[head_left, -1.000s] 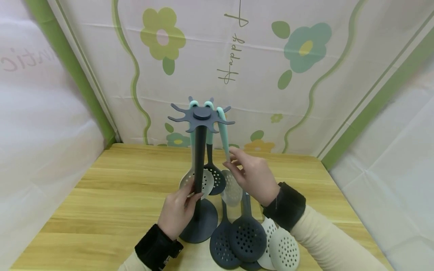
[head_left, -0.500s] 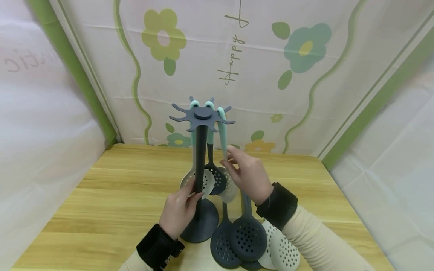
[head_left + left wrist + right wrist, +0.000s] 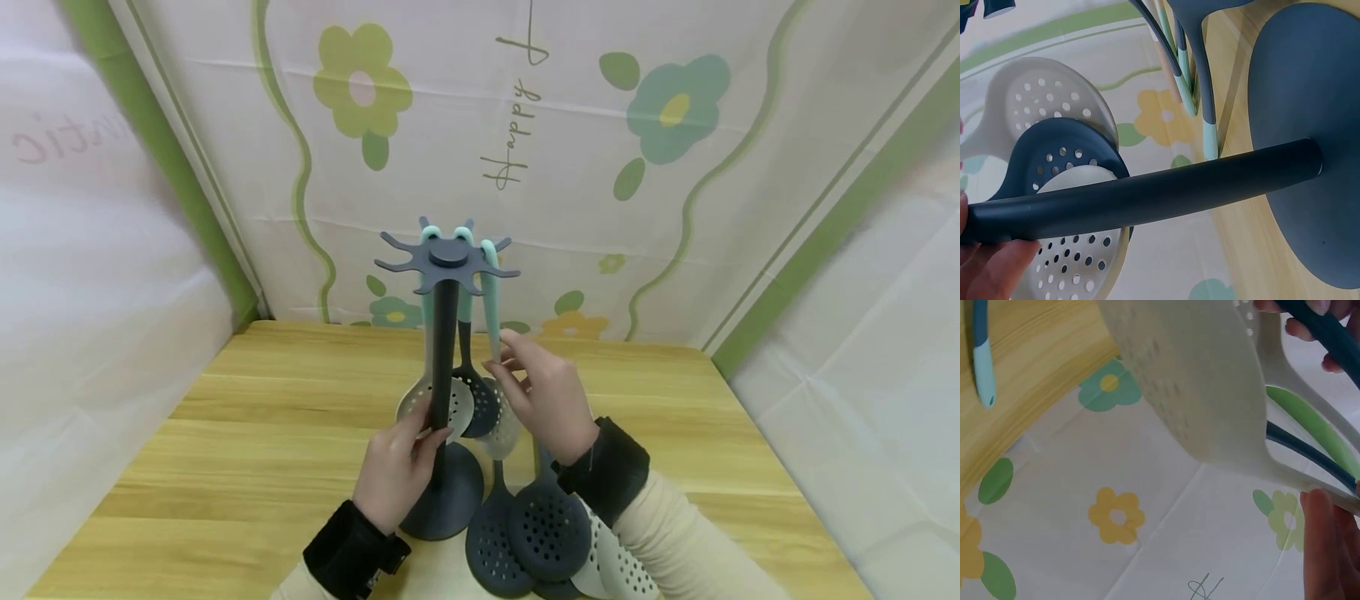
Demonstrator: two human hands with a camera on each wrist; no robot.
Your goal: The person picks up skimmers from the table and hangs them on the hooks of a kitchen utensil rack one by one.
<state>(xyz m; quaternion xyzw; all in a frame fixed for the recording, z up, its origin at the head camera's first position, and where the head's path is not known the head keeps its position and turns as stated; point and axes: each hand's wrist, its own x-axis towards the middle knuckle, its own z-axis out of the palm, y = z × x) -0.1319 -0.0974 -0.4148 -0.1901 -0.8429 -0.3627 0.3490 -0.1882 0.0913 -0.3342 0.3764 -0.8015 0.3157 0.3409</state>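
My left hand (image 3: 393, 467) grips the dark pole (image 3: 1147, 197) of an upright utensil stand, whose top (image 3: 448, 252) has several curved hook arms. With thumb and fingers, my right hand (image 3: 551, 396) pinches a pale skimmer (image 3: 1197, 387) low on its mint handle (image 3: 491, 300). That handle's curved end sits at one of the right-hand hook arms. Two more skimmers hang at the back of the stand by mint handles: a dark one (image 3: 1091, 134) and a white one (image 3: 459, 408) partly hidden behind the pole. The stand's round base (image 3: 446, 500) rests on the table.
In front of the stand and to its right, several perforated utensils lie overlapping: a dark skimmer (image 3: 551, 529), another dark one (image 3: 495, 542), and a white one (image 3: 626, 571) partly under my right sleeve. The wooden table (image 3: 285, 467) meets a flowered cloth backdrop (image 3: 480, 125).
My right hand has shifted slightly left with the skimmer, bringing its handle closer to vertical and its head nearer the dark hanging skimmer. My left hand keeps its grip on the pole.
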